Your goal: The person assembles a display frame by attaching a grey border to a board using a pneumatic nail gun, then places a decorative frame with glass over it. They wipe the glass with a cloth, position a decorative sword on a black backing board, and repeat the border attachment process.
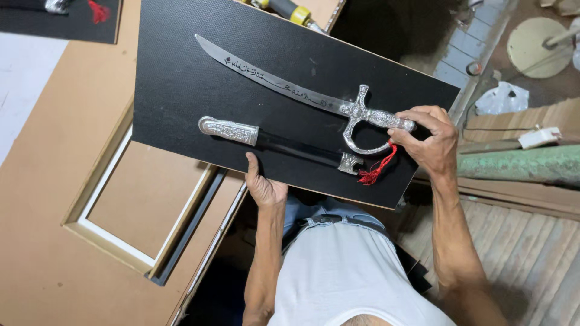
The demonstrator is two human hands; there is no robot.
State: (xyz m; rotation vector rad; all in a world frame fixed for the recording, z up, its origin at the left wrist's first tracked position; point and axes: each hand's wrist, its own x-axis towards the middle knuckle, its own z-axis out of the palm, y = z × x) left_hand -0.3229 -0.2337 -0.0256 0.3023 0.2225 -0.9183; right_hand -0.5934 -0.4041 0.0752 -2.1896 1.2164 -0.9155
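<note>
Brown surface (54,241) under our black board (181,78). Sword (284,86) lies diagonally on it, tip upper-left, hilt lower-right. Right hand (430,140) pinches the hilt; left hand (264,186) grips board edge.

Matte black display board (181,78). Silver curved sword (284,84) with engraved script on blade, ornate embossed hilt. Black scabbard (284,148) with patterned silver caps. Bright red tassel (374,169). Tan counter (42,229). Pale wood picture frame (103,235), white inner edge.
</note>
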